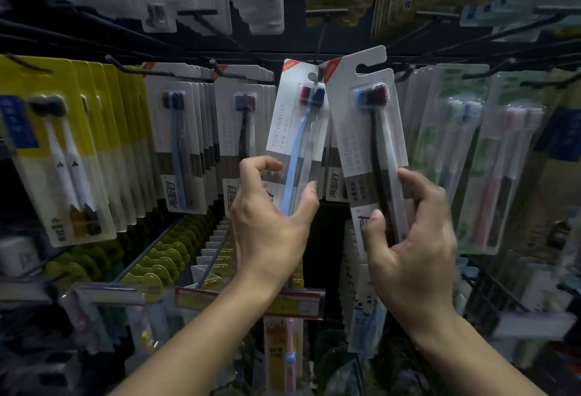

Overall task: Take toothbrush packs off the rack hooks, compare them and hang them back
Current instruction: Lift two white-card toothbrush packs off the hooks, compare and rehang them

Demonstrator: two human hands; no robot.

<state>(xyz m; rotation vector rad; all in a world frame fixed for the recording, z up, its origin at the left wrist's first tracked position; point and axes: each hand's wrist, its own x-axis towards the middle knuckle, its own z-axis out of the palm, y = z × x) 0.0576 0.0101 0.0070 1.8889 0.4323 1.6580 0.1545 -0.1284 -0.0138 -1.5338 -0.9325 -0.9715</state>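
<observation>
Both forearms reach up. Our left hand [270, 216] pinches the white carded blue-brush toothbrush pack [295, 140] low; our right hand [415, 238] grips the matching black-brush pack [367, 131] likewise, both off the black wire hook [320, 73], faces visible for comparison.

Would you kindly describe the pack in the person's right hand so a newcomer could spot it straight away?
Start at the middle row of the rack, at its centre. Two white packs are held up there; the right hand grips the black-handled toothbrush pack. Unlike the blue-handled toothbrush pack on its left, it has a black handle and its hang slot is off any hook.
</observation>
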